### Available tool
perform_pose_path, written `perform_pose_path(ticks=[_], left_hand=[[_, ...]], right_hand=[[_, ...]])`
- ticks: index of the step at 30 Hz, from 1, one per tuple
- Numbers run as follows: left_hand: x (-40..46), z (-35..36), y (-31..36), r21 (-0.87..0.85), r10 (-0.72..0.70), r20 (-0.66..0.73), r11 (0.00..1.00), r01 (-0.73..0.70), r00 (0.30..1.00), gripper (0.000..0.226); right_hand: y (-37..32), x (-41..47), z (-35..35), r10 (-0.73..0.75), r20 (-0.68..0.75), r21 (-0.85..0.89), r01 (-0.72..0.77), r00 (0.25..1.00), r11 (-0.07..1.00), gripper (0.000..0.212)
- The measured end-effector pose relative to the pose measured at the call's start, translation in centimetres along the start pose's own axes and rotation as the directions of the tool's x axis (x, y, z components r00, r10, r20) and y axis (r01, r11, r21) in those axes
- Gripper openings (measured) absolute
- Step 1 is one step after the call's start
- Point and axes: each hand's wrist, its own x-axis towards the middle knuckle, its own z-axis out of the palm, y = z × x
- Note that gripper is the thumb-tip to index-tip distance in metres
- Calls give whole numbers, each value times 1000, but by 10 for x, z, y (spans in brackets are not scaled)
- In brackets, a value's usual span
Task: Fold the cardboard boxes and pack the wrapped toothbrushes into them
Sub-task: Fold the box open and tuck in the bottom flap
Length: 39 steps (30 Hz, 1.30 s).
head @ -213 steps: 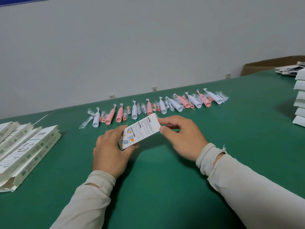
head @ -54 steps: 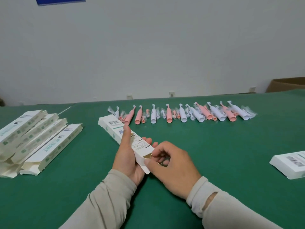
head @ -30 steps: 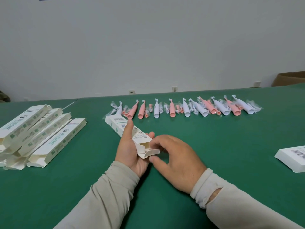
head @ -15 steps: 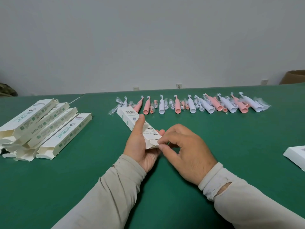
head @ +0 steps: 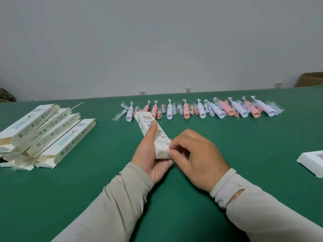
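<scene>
A long white cardboard box (head: pixel 146 121) with printed labels points away from me over the green table (head: pixel 104 172). My left hand (head: pixel 150 151) grips it from below, thumb laid along its top. My right hand (head: pixel 195 156) pinches the box's near end, where the flap lies folded in. Behind the box runs a row of several wrapped toothbrushes (head: pixel 201 110), pink and white, in clear film.
Several folded white boxes (head: pixel 43 135) lie stacked at the left with open near ends. Another white box (head: pixel 312 161) sits at the right edge. A brown carton (head: pixel 311 79) stands at the far right against the wall.
The near end flap, which stuck out open a second ago, now lies closed against the box under my right fingers. The view has shifted slightly left.
</scene>
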Motion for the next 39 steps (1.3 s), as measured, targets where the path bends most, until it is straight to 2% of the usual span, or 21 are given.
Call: perform_pose_path(ticks=[3,6,9,13,19,21,22,23,24,25,26,28,29,30,31,32,34,36,38,39], left_hand=[[-1,1,-1,-18,-25,19,1000,25,1000,65],[0,1,0,-52,-33,4,998,33,999,69],[0,2,0,-79,-40,14,996,41,999,68],[-2,5,-4,-73,-16,77,997,22,997,56],[2,1,-6,-69,-54,69,996,59,996,63],[2,1,-4,-33,-28,28,999,29,999,67],[1,0,-1,38,12,-34,999,-11,999,67],[0,-1,2,189,98,-115,979,-75,989,66],[-1,-3,7,420,238,-171,895,-148,956,64],[-2,-8,11,661,401,-157,722,-206,902,58],[-3,-15,16,840,549,-72,483,-246,833,49],[-2,-29,25,968,647,148,59,-243,748,41],[-2,-34,28,975,650,214,-98,-199,729,47],[-2,-37,29,968,652,247,-205,-146,717,53],[-1,-39,30,959,658,264,-258,-118,705,56],[-1,-40,29,957,657,271,-263,-123,703,57],[1,-43,28,963,646,264,-215,-161,716,54],[2,-44,25,965,641,260,-208,-162,722,54],[3,-43,25,961,641,268,-226,-157,720,53],[3,-43,24,960,637,272,-233,-156,721,53]], right_hand=[[5,1,-1,66,-46,6,-66,997,998,14],[5,0,-1,76,-19,49,-75,997,996,28],[6,2,3,90,-44,10,-90,995,996,42],[10,3,5,155,-81,30,-153,984,988,48],[13,1,9,217,-82,113,-207,973,972,49],[13,1,8,215,-54,114,-208,975,971,50],[13,2,8,215,-41,118,-209,976,971,51],[15,2,6,219,-43,131,-212,975,969,50],[17,4,4,237,-64,164,-224,969,961,49],[20,6,0,271,-96,213,-246,958,946,48],[24,7,-4,315,-132,267,-273,940,924,47],[34,11,-12,403,-196,351,-320,894,880,37],[39,12,-15,436,-213,380,-337,874,862,28],[42,12,-18,461,-227,406,-347,858,845,20],[44,13,-20,471,-250,429,-340,846,837,11],[44,13,-23,466,-285,444,-315,838,839,4],[41,13,-31,368,-416,372,-213,832,903,14],[40,12,-40,137,-499,138,-78,856,987,18],[39,12,-44,-72,-448,-98,31,891,995,20],[40,12,-45,-101,-392,-150,45,915,988,20]])
